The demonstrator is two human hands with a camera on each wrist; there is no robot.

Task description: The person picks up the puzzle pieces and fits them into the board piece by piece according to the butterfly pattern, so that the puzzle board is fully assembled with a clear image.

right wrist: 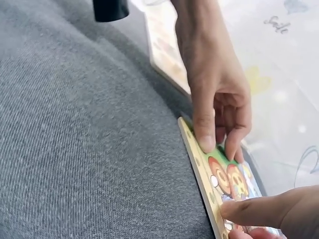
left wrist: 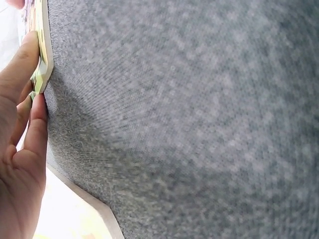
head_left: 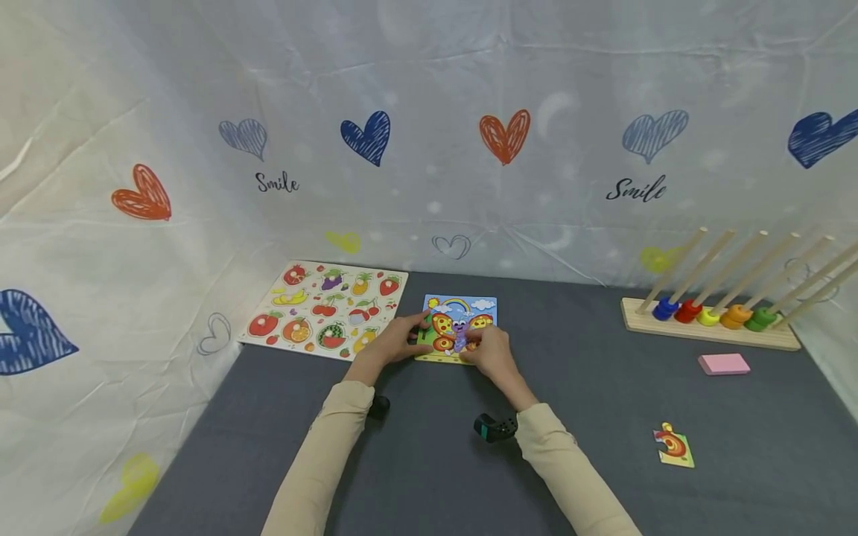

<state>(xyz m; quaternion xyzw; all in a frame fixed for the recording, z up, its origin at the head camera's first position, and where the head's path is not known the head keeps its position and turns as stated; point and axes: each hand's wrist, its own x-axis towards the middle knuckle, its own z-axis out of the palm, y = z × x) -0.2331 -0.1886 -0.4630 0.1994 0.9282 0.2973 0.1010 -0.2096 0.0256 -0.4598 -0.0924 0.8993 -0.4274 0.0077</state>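
Observation:
A butterfly jigsaw puzzle point(head_left: 442, 356) lies in its board toward the back of the table. My left hand point(head_left: 395, 341) grips the board's left side, thumb toward the lower corner; in the left wrist view its fingers point(left wrist: 37, 112) meet the board's edge. At the lower right of the picture, my right hand point(head_left: 492, 353) pinches a puzzle piece, mostly hidden by the fingers, against the board. The right wrist view has its thumb point(right wrist: 244, 211) on the puzzle's face near the front edge. A loose puzzle piece point(head_left: 675, 447) with a red-orange ring lies apart at the right.
A fruit board point(head_left: 308, 305) lies just left of the puzzle. At the right stands a wooden peg rack point(head_left: 710, 331) with colored rings, a pink block point(head_left: 724, 364) in front of it. A patterned curtain point(head_left: 429, 186) hangs behind the dark tabletop point(head_left: 429, 461).

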